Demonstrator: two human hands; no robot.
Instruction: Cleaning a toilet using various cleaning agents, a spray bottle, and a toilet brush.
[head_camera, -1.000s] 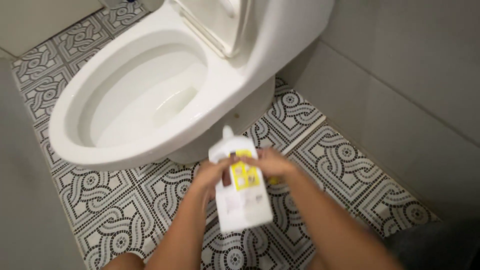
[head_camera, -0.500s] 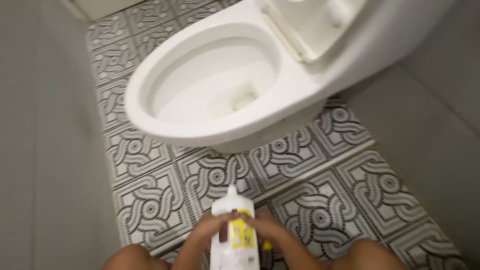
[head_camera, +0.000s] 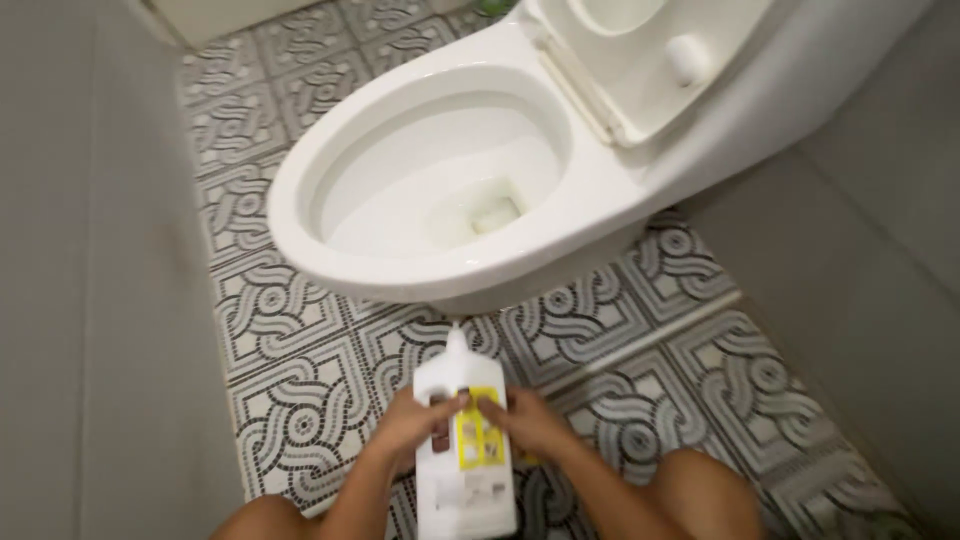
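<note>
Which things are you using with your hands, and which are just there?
In use:
white bottle with yellow label
left hand holding it
right hand holding it

Just there:
toilet bowl, seat lid up
patterned floor tiles
grey wall

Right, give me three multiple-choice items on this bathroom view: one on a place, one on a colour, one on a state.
1. Where is the white bottle?
A. in the bowl
B. in front of the toilet, above the tiled floor
C. on the raised lid
2. What colour is the bottle's label?
A. yellow
B. blue
C. red
3. How is the toilet seat lid?
A. shut
B. missing
C. raised

B: the left hand and right hand grip it below the rim.
A: a yellow panel shows between the hands.
C: the bowl lies open, with the lid tipped back.
</note>
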